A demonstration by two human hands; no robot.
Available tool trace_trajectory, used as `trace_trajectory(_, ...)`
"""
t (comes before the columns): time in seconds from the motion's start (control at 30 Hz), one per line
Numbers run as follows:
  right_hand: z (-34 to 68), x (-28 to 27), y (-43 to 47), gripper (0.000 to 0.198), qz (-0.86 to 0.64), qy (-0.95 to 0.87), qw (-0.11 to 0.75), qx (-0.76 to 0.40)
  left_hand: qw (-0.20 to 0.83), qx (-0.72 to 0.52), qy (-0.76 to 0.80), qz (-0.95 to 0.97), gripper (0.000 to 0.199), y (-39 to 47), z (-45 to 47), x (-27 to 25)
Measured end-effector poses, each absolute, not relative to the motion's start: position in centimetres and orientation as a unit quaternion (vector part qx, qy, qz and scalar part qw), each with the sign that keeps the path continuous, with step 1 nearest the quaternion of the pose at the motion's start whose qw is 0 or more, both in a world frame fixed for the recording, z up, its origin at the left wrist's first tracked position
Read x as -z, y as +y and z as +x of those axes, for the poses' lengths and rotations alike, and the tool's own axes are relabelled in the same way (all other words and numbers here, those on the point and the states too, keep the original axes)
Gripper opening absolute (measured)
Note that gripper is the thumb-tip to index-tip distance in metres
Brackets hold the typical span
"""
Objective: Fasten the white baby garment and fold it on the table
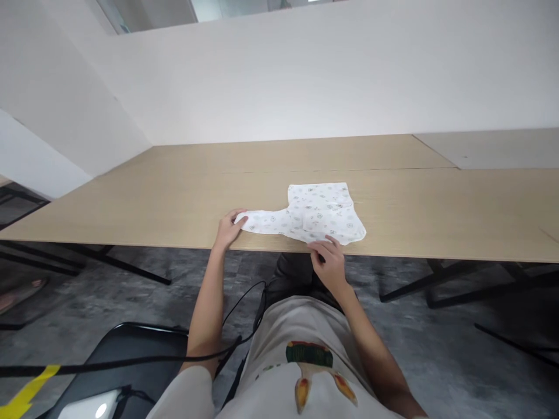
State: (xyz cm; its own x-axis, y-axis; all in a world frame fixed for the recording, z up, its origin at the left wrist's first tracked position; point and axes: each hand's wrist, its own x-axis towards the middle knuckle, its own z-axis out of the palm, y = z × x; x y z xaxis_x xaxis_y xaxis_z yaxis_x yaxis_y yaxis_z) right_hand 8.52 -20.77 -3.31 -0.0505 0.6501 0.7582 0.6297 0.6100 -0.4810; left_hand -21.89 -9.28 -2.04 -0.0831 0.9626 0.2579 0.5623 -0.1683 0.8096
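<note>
A small white garment with a fine grey print lies flat near the front edge of a long light wooden table. One narrow part of it stretches out to the left. My left hand pinches the end of that stretched part. My right hand sits at the table's front edge and grips the garment's near hem.
A white wall rises behind the table. A black chair with a white device on it stands at my lower left, and black cables run across it. Dark table legs stand on the grey floor.
</note>
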Motion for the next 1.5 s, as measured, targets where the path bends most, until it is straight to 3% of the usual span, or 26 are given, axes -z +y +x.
trace_trajectory(0.17,7.0,7.6,-26.3,0.024,-0.439,-0.675,0.586,-0.094,0.244,-0.431,0.597,0.630,0.046,-9.2,-22.2,2.4)
trace_trajectory(0.37,5.4,12.4,-27.7,0.025,-0.370,-0.794,0.428,-0.221,0.233,-0.508,0.581,0.592,0.047,-8.4,-20.3,1.3)
trace_trajectory(0.6,6.0,12.6,-27.7,0.024,-0.383,-0.797,0.397,-0.245,0.196,-0.556,0.479,0.650,0.042,-7.1,-7.6,-3.5)
trace_trajectory(0.73,6.2,12.7,-27.9,0.025,-0.397,-0.790,0.396,-0.248,0.169,-0.460,0.425,0.761,0.030,-8.0,0.1,-3.4)
trace_trajectory(0.97,6.4,12.9,-27.9,0.026,-0.404,-0.796,0.370,-0.259,0.108,-0.208,0.428,0.873,0.035,-10.4,4.3,0.1)
trace_trajectory(1.23,6.2,13.2,-27.9,0.026,-0.401,-0.796,0.375,-0.256,0.057,-0.129,0.345,0.928,0.057,-12.8,2.5,0.7)
trace_trajectory(1.5,6.3,13.2,-27.8,0.026,-0.406,-0.786,0.383,-0.266,0.046,-0.146,0.365,0.918,0.049,-10.9,1.9,0.3)
